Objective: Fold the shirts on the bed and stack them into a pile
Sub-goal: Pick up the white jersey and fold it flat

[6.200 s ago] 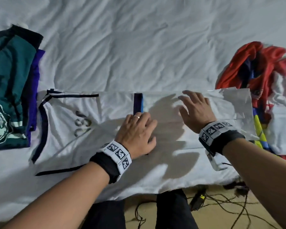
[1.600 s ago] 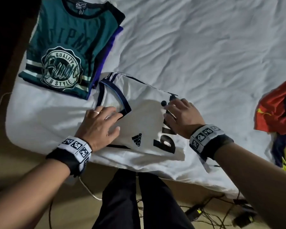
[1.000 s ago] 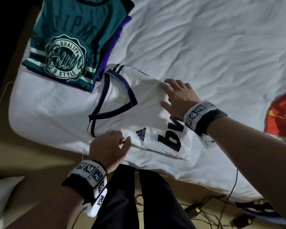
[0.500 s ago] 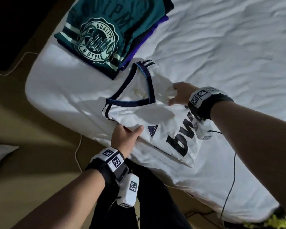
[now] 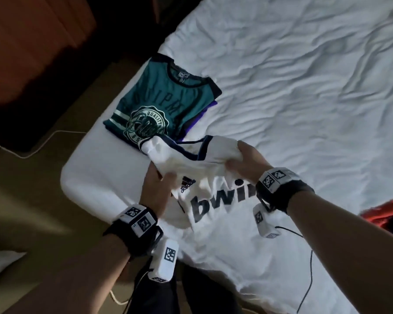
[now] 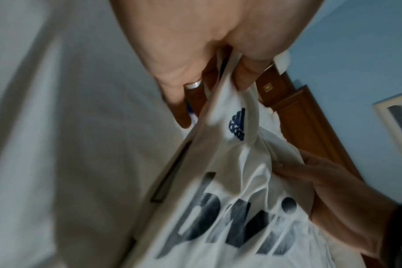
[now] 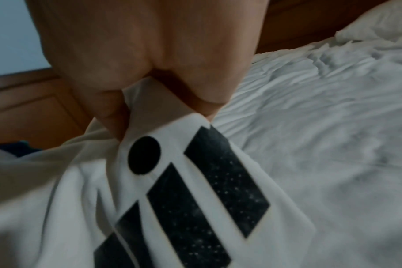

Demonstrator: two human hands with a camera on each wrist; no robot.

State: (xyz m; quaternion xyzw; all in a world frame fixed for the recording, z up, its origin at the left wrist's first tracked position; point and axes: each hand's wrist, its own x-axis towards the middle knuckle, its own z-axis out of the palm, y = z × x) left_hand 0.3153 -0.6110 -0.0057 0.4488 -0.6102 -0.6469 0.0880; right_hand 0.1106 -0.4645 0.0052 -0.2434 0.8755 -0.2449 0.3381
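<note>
1. Since half a second ago the folded white jersey point(image 5: 204, 168) is rising off the bed point(image 5: 304, 87); earlier it was lying flat under both hands.
2. Left hand point(image 5: 157, 189) is pinching the jersey's near-left edge, thumb on top, fingers curled beneath; right hand point(image 5: 245, 164) is gripping the right edge, fingers wrapped under.
3. Jersey is hanging between both grips, collar end leading.
4. Just beyond the grips the pile is waiting: teal shirt point(image 5: 159, 105) sitting on a purple shirt point(image 5: 202, 116).
5. Done: two stacked, the jersey looking folded. Left: placing it on the pile.
6. Red garment point(image 5: 386, 211), right of the right grip, is still looking unfolded.
</note>
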